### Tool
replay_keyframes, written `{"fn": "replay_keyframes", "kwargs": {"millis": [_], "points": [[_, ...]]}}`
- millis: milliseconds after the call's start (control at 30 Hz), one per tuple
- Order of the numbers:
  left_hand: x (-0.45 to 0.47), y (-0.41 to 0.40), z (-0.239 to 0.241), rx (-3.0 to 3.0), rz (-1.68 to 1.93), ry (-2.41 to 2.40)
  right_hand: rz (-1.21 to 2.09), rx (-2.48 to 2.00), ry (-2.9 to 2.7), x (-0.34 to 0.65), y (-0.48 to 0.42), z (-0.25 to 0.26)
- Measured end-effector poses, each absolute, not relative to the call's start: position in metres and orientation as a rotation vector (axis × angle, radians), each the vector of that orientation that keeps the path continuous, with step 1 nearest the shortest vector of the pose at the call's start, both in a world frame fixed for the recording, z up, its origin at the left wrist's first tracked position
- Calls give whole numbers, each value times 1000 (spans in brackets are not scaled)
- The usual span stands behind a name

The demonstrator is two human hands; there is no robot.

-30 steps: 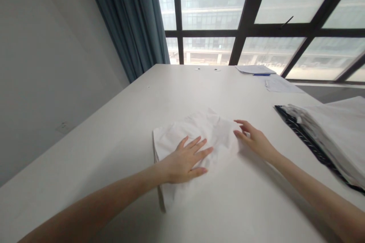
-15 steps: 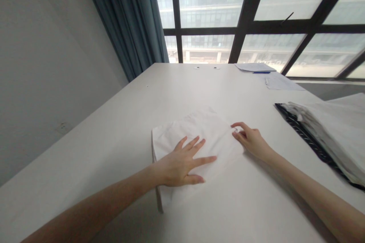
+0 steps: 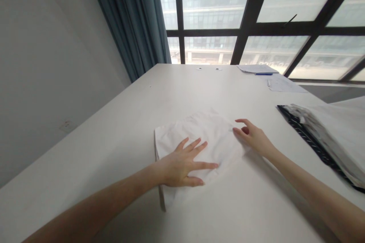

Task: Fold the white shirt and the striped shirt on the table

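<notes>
Looks thin, matt and lightly creased across the folded white cloth [image 3: 196, 131]; appears smooth and faintly satiny on the broad white tabletop [image 3: 185, 91]. Looks matt and pleated down the long blue fabric curtain [image 3: 137, 22], glossy in the dark-framed glass window panes [image 3: 212, 2].

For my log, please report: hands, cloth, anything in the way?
Left hand spread on creased cloth. Right hand at cloth's right edge, thumb and index apart. Stack well right, not in the way.
</notes>
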State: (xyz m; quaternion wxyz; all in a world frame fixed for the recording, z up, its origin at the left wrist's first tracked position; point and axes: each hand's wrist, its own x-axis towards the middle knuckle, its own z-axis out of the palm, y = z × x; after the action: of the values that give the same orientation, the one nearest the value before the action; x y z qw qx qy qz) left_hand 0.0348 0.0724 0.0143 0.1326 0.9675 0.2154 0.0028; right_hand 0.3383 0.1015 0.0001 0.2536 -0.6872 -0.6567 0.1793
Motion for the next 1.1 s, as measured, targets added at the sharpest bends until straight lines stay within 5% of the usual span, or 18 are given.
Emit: {"fn": "replay_keyframes", "kwargs": {"millis": [233,467,600,767,1100], "points": [[34,73,13,2793,-6,625,275,-1962,-2070,332,106,-7],[32,73,11,2780,53,606,-260,-2168,-2268,323,96,4],[33,74,10,2786,33,594,-619,-1902,-2329,308,90,16],[33,74,10,2797,15,604,-311,-1528,-2491,278,92,9],[32,68,10,2813,75,556,138,-1651,-2585,284,98,-7]]}}
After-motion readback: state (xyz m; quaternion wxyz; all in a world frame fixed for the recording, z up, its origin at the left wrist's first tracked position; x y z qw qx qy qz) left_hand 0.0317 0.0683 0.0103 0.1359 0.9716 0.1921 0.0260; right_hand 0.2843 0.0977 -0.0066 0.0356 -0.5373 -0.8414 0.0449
